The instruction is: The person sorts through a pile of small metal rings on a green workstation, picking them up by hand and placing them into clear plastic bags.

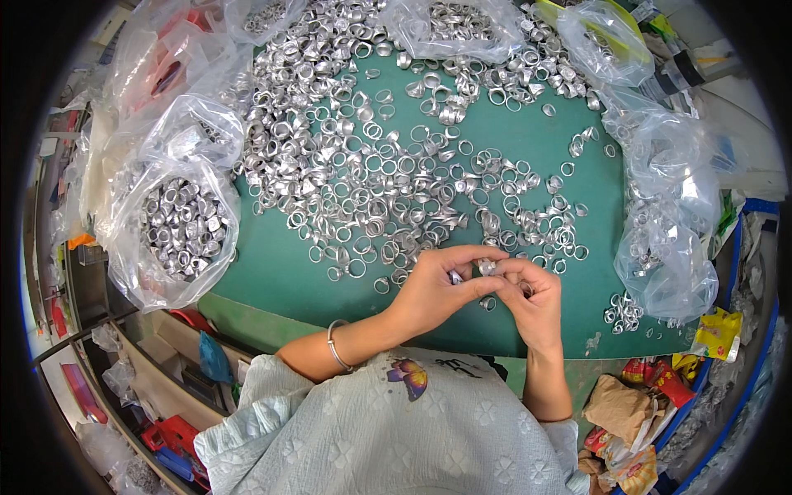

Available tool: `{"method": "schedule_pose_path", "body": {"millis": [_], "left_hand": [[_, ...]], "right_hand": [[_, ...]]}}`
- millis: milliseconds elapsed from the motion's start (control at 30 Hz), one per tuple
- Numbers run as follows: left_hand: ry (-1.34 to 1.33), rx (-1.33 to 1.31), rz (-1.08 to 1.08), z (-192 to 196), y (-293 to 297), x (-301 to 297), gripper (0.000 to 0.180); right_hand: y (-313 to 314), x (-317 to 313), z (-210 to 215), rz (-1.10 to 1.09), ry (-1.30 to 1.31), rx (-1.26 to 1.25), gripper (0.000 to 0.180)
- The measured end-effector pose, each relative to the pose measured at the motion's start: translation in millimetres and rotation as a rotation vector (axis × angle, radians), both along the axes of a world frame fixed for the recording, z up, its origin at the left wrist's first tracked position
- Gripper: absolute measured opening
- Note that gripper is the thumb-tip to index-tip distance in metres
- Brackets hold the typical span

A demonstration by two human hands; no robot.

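Observation:
My left hand [441,289] and my right hand [532,297] meet above the near part of the green table mat. Between their fingertips is a silver-coloured ring [487,266], pinched from both sides. Another small metal ring [455,277] shows in the curl of my left hand, and one more [525,289] sits against the fingers of my right hand. Just below the fingers lies a loose ring [488,304]. Beyond my hands spreads a broad heap of silver rings [330,177], thickest toward the far left.
Clear plastic bags of rings stand at the left [186,227], the far edge [462,25] and the right [660,239]. A small ring pile [624,313] lies near the right corner. Open drawers [153,355] are at lower left; a brown paper bag [619,408] sits at lower right.

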State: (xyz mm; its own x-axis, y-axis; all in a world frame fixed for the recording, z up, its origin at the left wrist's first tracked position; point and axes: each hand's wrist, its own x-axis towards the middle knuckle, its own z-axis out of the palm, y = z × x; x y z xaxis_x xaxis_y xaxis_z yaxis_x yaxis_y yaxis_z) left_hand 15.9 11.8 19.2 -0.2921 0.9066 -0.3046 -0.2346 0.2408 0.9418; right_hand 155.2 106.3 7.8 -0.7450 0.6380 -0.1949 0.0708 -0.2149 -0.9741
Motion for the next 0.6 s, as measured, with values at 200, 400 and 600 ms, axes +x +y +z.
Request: {"method": "schedule_pose_path", "body": {"millis": [200,400,600], "left_hand": [[0.097,0.078,0.010,-3,-4,0,0.032],[-0.052,0.136,0.121,-7,-7,5,0.029],[0.437,0.239,-0.012,-4,-5,8,0.038]], "right_hand": [[7,8,-6,-0.144,0.289,-0.831,0.032],[0,5,-7,-0.228,0.369,-1.115,0.040],[-14,1,-6,-0.218,0.329,-1.031,0.043]]}}
